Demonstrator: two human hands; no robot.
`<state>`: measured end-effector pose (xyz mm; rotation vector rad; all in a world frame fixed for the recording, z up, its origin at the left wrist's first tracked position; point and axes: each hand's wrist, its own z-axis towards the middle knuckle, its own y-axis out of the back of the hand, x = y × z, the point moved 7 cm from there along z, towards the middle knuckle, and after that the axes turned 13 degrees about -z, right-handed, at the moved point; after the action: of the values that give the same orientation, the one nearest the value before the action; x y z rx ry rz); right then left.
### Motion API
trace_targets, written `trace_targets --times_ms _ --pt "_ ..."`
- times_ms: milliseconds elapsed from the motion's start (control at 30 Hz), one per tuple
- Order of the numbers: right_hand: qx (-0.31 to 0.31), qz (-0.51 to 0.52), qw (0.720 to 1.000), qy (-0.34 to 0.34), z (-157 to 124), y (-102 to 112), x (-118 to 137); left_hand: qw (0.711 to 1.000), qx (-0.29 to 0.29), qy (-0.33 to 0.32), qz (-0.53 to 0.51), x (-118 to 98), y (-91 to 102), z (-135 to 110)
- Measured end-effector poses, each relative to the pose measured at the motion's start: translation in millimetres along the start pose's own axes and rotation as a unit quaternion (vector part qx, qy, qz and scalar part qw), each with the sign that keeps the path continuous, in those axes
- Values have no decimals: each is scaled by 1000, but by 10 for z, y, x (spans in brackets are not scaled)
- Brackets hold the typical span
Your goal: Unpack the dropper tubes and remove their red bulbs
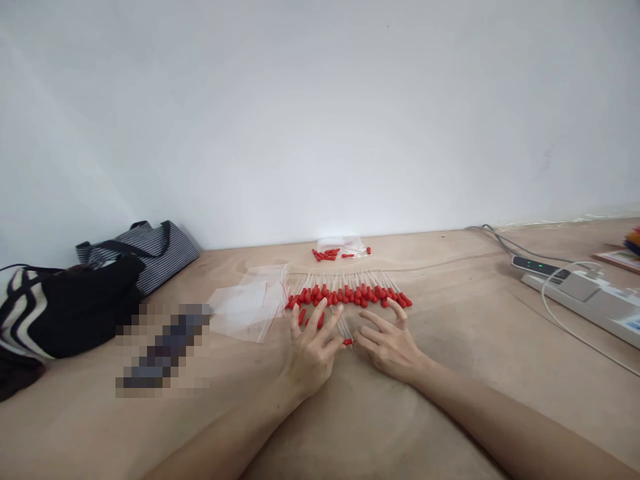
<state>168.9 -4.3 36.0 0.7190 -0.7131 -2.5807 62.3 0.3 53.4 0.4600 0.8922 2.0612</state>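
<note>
My left hand [314, 348] rests low over the table, palm down, with its fingers spread. Its thumb tip is beside a small red bulb-shaped piece [347, 342], perhaps touching it. Facing it, my right hand [393, 345] has its fingers bent but apart, and I see nothing held in it. Thin pale sticks [344, 325] lie in the gap between my hands. Just beyond my fingertips runs a row of pale sticks with red bulb ends [350, 293], the red ends toward me. A few red pieces [301, 316] show around my left fingers, partly hidden.
Clear zip bags [245, 307] lie left of the row. Loose red pieces [327, 255] and another clear bag [345, 244] are near the wall. A striped bag [170, 247] and black cloth [95, 307] sit left; a power strip [585, 308] with cables is right.
</note>
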Motion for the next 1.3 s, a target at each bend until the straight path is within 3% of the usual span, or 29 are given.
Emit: trace_targets --times_ms 200,433,700,1033,1300 --pt "10 -13 1000 12 -7 -11 -30 1000 9 7 -9 54 19 -14" --pt "9 8 993 -116 -120 -55 -417 995 12 99 3 495 77 -126" --pt "95 77 984 -131 -103 -244 -281 978 -33 150 -139 633 12 -162" --pt "101 188 965 -152 -57 -387 -184 944 -49 267 -188 902 129 -250" --pt "137 225 958 -113 12 -325 -97 946 -51 268 -173 910 64 -252"
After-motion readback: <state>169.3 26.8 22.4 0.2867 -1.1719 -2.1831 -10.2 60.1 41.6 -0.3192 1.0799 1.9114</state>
